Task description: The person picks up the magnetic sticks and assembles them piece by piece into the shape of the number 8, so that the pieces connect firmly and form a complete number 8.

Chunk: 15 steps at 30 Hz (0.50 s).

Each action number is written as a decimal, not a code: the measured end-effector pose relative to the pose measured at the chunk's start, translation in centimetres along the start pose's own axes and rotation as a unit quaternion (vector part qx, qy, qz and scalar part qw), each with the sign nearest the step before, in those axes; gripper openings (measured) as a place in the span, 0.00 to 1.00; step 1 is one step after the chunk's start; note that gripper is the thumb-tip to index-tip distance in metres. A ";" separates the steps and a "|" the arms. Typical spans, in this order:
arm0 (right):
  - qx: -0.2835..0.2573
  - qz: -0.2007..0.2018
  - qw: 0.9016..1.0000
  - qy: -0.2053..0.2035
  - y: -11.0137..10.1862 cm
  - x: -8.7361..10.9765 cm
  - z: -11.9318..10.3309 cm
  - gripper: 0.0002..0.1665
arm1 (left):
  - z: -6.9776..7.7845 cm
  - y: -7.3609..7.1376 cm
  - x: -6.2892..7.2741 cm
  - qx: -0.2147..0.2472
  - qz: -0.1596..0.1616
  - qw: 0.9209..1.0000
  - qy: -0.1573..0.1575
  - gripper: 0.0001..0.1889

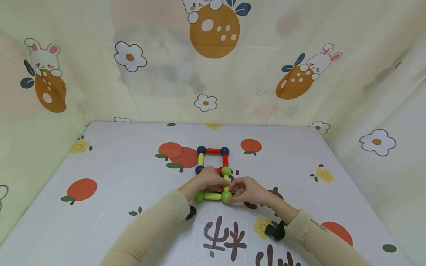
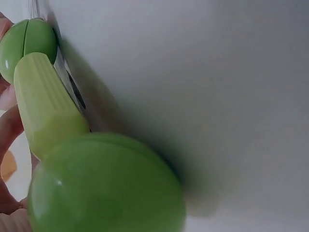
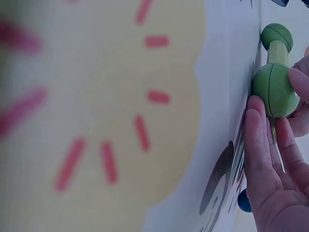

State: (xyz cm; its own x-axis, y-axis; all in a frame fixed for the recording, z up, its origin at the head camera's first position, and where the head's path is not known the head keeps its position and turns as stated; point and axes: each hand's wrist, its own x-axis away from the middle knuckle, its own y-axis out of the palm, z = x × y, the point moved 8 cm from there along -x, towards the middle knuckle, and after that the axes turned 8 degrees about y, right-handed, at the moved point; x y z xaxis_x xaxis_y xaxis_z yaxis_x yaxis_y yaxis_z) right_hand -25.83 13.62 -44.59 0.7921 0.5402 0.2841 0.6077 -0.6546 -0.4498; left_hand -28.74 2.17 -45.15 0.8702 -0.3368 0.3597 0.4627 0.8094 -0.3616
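A flat frame of rods and balls lies on the table. Three green balls form its near part: a near-right ball [image 1: 226,197], a near-left ball [image 2: 106,186] and an upper ball [image 1: 226,171]. My right hand [image 1: 247,190] grips the near-right ball, fingertips against its side. From above, my left hand [image 1: 210,177] reaches over the frame and pinches the upright light green rod [image 1: 226,178] between the two right-hand balls. A second light green rod [image 1: 212,196] links the near-left and near-right balls. My left hand hides part of the frame's left side.
Beyond my hands the frame continues as a square with dark blue balls [image 1: 225,150], a red rod [image 1: 213,151] and a yellow-green rod [image 1: 200,159]. A fruit-printed cloth [image 1: 133,177] covers the table, and a patterned curtain [image 1: 159,88] hangs behind it.
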 end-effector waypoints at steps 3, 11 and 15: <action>-0.004 -0.001 1.000 0.000 0.0 -0.1 0.1 0.16 | 0.0 0.1 0.0 0.009 -0.003 1.000 0.005 0.09; -0.007 -0.005 1.000 0.005 0.0 0.1 0.1 0.16 | 0.1 0.1 -0.1 -0.037 0.006 0.998 0.040 0.12; -0.007 -0.007 1.000 0.006 0.0 0.1 0.3 0.16 | 0.5 -0.6 0.3 -0.099 0.031 0.990 0.091 0.13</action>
State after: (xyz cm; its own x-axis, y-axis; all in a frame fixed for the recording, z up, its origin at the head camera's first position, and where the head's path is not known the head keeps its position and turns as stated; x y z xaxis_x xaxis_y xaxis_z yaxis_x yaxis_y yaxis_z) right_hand -25.78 13.86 -44.78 0.7839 0.5430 0.3010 0.6197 -0.6542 -0.4336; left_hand -28.83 1.84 -44.36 0.9061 -0.3846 0.1765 0.4152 0.7277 -0.5459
